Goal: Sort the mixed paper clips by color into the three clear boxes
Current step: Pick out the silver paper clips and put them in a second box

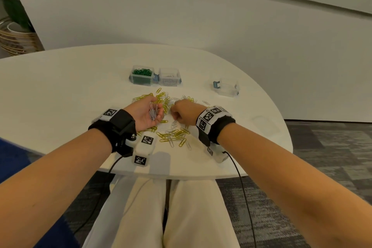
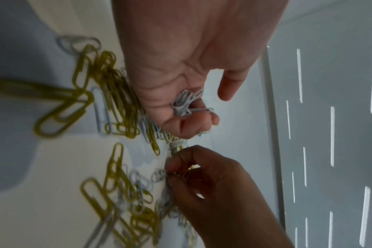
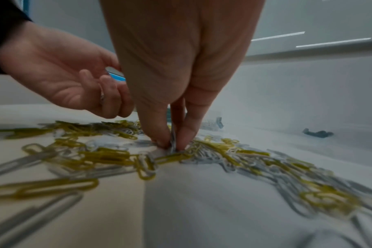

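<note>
A loose pile of yellow and white paper clips lies on the white table in front of me. My left hand is palm up over the pile's left side, its fingers curled round a bunch of white clips. My right hand reaches down into the pile, and its thumb and fingertips pinch a white clip standing on edge. Three clear boxes stand behind: one full of green clips, one holding white clips, one with nothing visible inside at the right.
The boxes have blue latches. A wicker planter stands on the floor beyond the table's left end. Cables hang from both wrist cameras over the table's near edge. Bare tabletop lies left and right of the pile.
</note>
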Action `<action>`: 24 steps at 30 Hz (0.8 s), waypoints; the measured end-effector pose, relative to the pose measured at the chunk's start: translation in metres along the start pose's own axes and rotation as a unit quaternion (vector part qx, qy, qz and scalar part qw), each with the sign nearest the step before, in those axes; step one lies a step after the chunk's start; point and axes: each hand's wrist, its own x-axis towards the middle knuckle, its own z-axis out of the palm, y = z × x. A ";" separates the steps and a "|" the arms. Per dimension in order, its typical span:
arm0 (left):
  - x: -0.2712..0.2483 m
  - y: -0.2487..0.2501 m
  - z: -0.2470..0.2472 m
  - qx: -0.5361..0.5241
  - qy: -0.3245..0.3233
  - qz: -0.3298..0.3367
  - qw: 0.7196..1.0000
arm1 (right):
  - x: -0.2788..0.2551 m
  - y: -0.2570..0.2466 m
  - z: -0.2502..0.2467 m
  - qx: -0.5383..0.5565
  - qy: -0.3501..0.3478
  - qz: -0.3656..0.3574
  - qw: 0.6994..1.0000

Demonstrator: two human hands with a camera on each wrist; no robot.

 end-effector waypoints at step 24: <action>0.031 0.001 0.048 0.790 0.109 0.131 0.589 | -0.003 0.013 -0.006 0.046 0.008 0.167 0.985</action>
